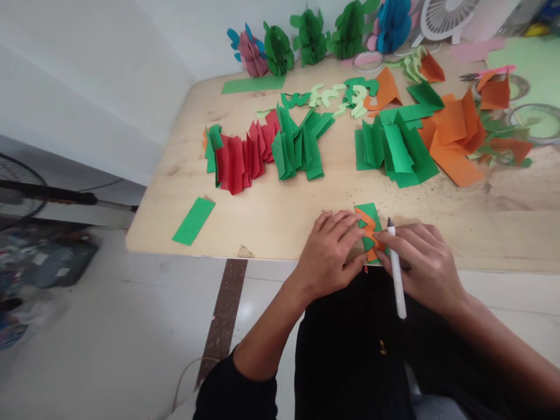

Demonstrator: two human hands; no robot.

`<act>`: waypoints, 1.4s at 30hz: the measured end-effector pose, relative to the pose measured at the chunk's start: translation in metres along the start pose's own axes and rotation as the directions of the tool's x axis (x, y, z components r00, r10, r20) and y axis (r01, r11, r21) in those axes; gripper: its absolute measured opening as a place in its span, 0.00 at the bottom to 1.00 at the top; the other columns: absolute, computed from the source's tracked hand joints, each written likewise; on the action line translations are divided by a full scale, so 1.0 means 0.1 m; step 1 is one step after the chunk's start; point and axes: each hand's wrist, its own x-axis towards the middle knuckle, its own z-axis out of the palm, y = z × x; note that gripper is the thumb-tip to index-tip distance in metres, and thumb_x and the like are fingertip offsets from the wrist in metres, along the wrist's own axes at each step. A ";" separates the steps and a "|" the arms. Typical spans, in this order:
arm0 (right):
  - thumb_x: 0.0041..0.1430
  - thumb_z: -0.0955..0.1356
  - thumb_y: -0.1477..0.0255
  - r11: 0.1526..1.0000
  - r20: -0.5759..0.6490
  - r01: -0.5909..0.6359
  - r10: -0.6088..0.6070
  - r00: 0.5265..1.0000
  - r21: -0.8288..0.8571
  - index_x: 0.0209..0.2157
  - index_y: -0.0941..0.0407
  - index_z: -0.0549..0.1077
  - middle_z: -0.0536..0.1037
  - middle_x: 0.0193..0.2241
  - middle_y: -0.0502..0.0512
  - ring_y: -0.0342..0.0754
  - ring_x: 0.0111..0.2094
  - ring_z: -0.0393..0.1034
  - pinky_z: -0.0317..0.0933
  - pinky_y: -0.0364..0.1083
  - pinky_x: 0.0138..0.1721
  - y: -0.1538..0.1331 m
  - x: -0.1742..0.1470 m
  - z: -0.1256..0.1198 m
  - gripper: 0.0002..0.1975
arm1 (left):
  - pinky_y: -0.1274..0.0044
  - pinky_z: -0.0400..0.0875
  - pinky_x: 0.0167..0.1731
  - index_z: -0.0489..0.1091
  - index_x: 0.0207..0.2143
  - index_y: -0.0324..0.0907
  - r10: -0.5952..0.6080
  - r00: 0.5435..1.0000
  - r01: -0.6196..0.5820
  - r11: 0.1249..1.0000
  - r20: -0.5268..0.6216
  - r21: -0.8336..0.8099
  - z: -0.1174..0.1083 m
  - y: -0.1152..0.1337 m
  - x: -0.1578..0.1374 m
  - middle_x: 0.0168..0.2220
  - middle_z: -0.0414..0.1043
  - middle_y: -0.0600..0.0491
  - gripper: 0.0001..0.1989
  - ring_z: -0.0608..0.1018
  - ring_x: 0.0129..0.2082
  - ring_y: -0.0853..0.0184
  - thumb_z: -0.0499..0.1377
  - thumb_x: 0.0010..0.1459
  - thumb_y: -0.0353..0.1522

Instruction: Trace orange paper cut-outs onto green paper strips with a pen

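A wavy-edged orange paper cutout [371,220] lies on top of a green paper rectangle [370,208] at the table's front edge. My left hand [335,248] comes in from the left, its fingertips and thumb holding the papers down. In my right hand [422,259] a white pen [397,277] is held between the fingers, its dark tip pointing away from me. Fingertips of that same hand also press on the right side of the orange cutout. Parts of both papers are hidden under my fingers.
Folded red paper [236,160], green paper stacks [301,146] and orange folded paper [459,128] spread across the table. A single green strip [193,220] lies at the left. Paper cutouts [326,94], tape rolls [536,122], honeycomb figures [310,38] and a white fan [448,17] are farther back.
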 end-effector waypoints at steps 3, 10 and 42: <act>0.58 0.68 0.76 1.000 0.004 0.003 -0.003 1.000 0.003 0.43 0.57 0.72 0.78 0.31 0.55 0.51 0.36 0.72 0.60 0.49 0.37 0.01 -0.01 0.00 0.10 | 0.59 0.53 0.62 0.69 0.47 0.40 -0.002 1.000 0.002 1.000 -0.020 0.009 0.02 0.00 0.00 0.58 0.66 0.45 0.17 0.64 0.61 0.56 0.56 0.61 0.40; 0.58 0.68 0.76 1.000 0.009 -0.004 0.004 1.000 0.011 0.43 0.57 0.72 0.79 0.31 0.55 0.51 0.36 0.72 0.60 0.49 0.37 0.02 -0.01 0.00 0.10 | 0.59 0.53 0.62 0.69 0.48 0.41 -0.008 1.000 0.009 1.000 -0.021 0.012 0.04 -0.01 -0.01 0.58 0.67 0.46 0.17 0.64 0.62 0.57 0.55 0.62 0.42; 0.57 0.69 0.77 0.999 -0.007 -0.011 0.011 1.000 0.051 0.45 0.57 0.73 0.79 0.31 0.56 0.52 0.36 0.73 0.61 0.50 0.36 0.03 -0.02 0.01 0.12 | 0.59 0.54 0.61 0.70 0.47 0.40 0.014 0.999 -0.013 0.999 -0.039 0.034 0.04 -0.01 0.00 0.57 0.68 0.45 0.19 0.65 0.60 0.56 0.54 0.64 0.45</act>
